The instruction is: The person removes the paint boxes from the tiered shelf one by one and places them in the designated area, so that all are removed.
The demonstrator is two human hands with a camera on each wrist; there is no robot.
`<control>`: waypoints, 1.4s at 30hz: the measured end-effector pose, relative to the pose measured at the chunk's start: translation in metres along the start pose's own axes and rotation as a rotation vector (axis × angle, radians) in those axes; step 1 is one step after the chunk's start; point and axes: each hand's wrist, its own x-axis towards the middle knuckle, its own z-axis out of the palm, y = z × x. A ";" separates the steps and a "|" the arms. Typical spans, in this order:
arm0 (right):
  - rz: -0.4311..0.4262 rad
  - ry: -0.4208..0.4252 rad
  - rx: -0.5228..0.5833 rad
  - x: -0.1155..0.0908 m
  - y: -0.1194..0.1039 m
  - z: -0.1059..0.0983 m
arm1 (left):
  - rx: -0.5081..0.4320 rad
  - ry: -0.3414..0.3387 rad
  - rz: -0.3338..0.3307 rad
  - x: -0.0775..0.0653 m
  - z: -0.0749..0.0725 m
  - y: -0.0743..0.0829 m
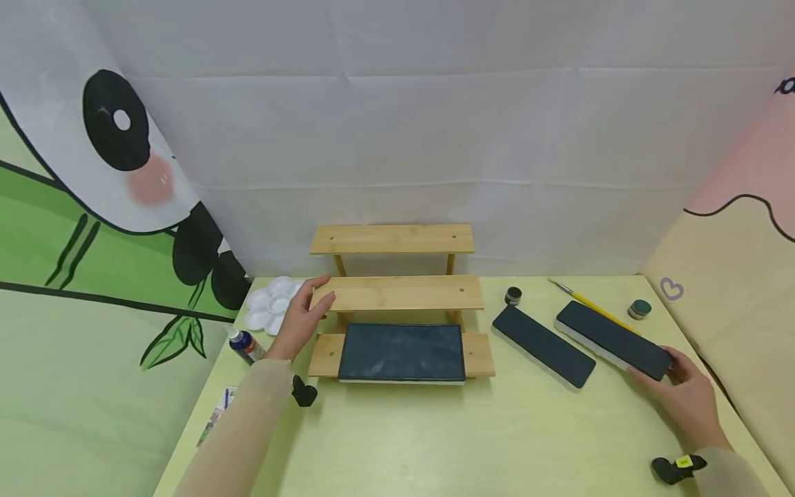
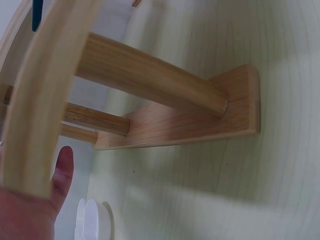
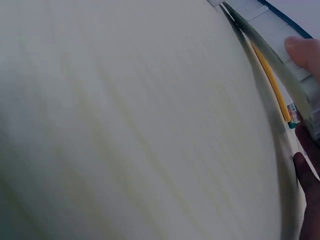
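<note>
A three-tier wooden shelf stand [image 1: 397, 293] stands near the back of the table. My left hand [image 1: 302, 317] grips the left end of its middle tier; in the left wrist view my left hand [image 2: 30, 212] is partly behind the plank. A wide dark-topped box [image 1: 402, 352] lies on the lowest tier. At the right, my right hand [image 1: 686, 397] holds the near end of a long box [image 1: 611, 335] with a dark top and pale sides. In the right wrist view, the thumb lies along the pale side [image 3: 270, 30], fingers below. Another long dark piece [image 1: 543, 345] lies beside it.
A yellow-handled brush [image 1: 596, 305] lies behind the long box, between two small jars [image 1: 513, 295] [image 1: 639, 308]. At the left are a white flower-shaped palette [image 1: 271, 304], a blue bottle [image 1: 245, 345] and a small printed packet [image 1: 216, 415]. A white cloth hangs behind.
</note>
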 end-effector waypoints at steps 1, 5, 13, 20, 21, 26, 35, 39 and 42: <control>0.006 0.000 -0.012 0.000 0.000 0.001 | 0.000 0.000 0.001 0.000 0.000 0.000; 0.034 -0.010 -0.086 -0.001 0.000 0.005 | -0.007 -0.001 -0.001 -0.001 0.000 -0.001; 0.029 -0.079 -0.234 -0.001 -0.003 0.004 | -0.001 -0.001 0.019 0.001 0.000 -0.001; -0.031 -0.105 -0.285 -0.002 0.000 0.005 | 0.008 0.006 -0.002 0.000 0.000 0.003; -0.045 -0.104 -0.287 -0.002 0.000 0.005 | 0.010 0.008 -0.004 0.000 0.000 0.003; -0.108 -0.102 -0.297 -0.002 -0.001 0.006 | 0.014 0.004 0.007 -0.001 0.000 0.004; -0.133 -0.126 -0.310 -0.003 -0.004 0.005 | 0.006 -0.009 0.007 0.000 -0.004 0.003; -0.138 -0.133 -0.302 -0.002 -0.003 0.004 | 0.006 -0.021 -0.004 0.000 -0.004 0.003; -0.148 -0.144 -0.297 -0.001 -0.004 0.003 | -0.001 -0.025 -0.009 0.000 -0.005 0.004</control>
